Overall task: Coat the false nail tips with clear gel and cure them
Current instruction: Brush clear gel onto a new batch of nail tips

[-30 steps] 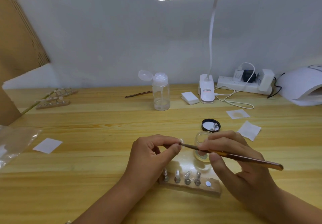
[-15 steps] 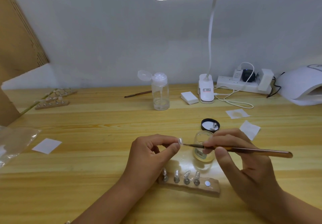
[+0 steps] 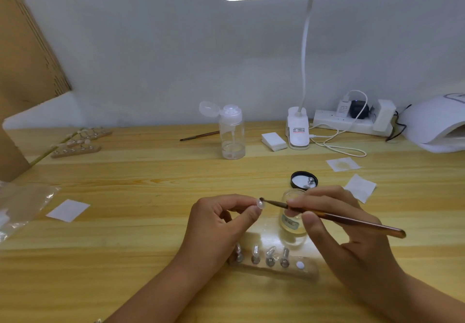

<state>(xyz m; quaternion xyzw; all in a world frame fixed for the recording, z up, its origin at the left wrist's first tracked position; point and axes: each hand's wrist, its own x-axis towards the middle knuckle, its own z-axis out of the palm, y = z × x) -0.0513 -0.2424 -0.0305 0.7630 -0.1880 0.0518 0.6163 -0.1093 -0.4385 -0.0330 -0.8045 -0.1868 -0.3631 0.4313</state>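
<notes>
— Pinching what, the left hand (image 3: 214, 224)?
— One tip (image 3: 260, 203), between thumb and forefinger, held up off the table (image 3: 125, 247). It's raised and turned to the light so the curved face shows, I judge. Can't tell if the hand grips a peg or the tip's edge.
— Right hand (image 3: 352, 242)?
— Fingers curled round the brush (image 3: 327, 216), pen-style, gripping near the bristle end, probably for control. The bristles are at the tip's right edge. Touching or just short of it, too small to say.
— Jar?
— The jar (image 3: 292, 224) stands open right behind the brush, partly hidden by the right fingers. That's close enough that reloading is a short reach. Its lid (image 3: 303, 180) lies just beyond, inside up, out of the way.
— Rest of the set?
— The stand (image 3: 274, 270) lies below both hands, nearer the person, with four tips (image 3: 270, 253) upright on it. A white spot at its right end is bare, likely the held tip's seat.
— Curing?
— Not yet. The curing lamp (image 3: 432, 126) sits far right at the back, well apart, with its mouth facing in.
— Stage?
— Coating, one tip at a time. All four on the stand look clear, so I can't tell which are coated.
— Risk?
— Gel on the fingertips, or flooding the edge.
</notes>
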